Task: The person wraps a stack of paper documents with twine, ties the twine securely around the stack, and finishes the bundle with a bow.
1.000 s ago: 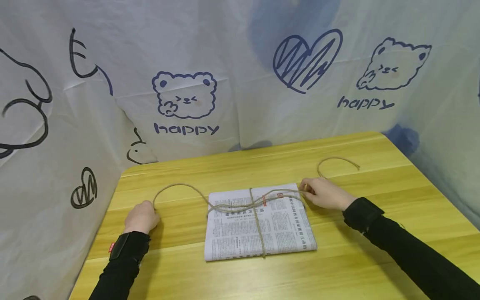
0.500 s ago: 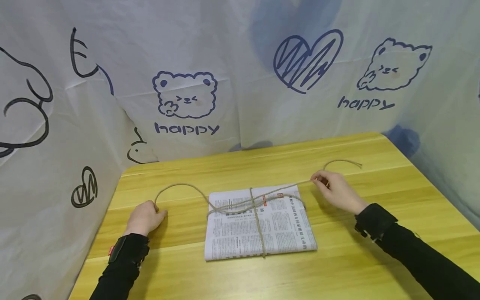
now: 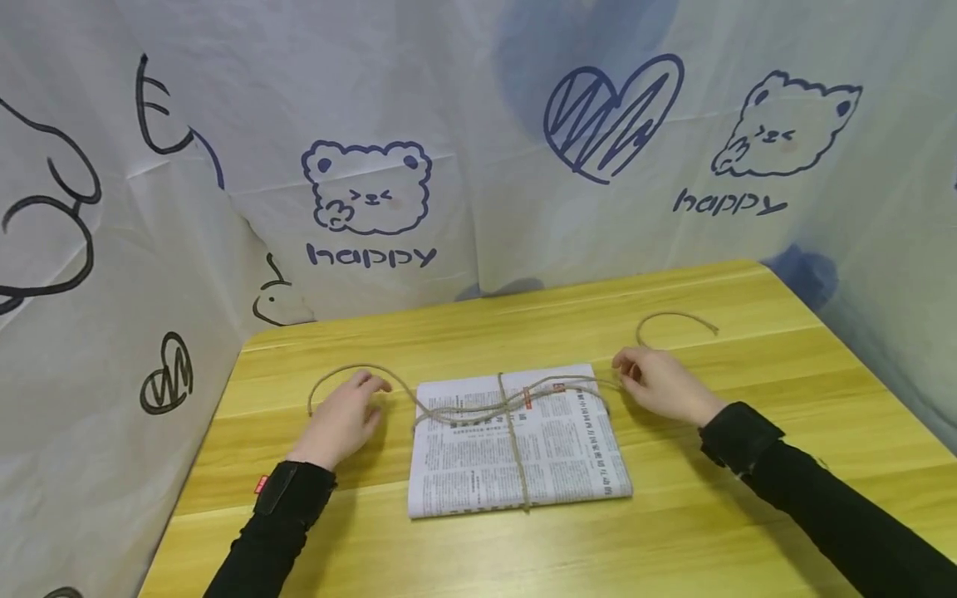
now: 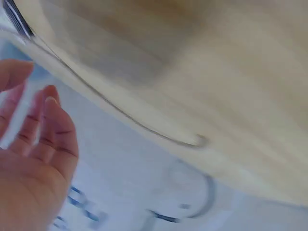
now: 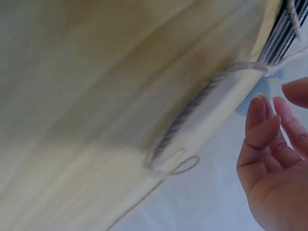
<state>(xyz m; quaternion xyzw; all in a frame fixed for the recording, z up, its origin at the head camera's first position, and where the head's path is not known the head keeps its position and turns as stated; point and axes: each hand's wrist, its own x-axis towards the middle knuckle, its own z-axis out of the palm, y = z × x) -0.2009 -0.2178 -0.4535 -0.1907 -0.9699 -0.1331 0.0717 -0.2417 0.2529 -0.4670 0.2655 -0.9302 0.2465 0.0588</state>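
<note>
The left hand [image 3: 340, 422] was held, fingers loosely parted, toward the left edge of the bench [image 3: 478, 556]; the right hand [image 3: 665, 384], likewise, beside twine [image 3: 507, 405]. "happy" was lettered on cloth [image 3: 516, 224].

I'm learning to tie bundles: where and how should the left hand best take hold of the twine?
Probably pinch the twine where it arches out to the left of the newspaper, bringing the left hand in from above. It is thin, and this stretch curves out past the newspaper's edge over the table, close beside the hand.
</note>
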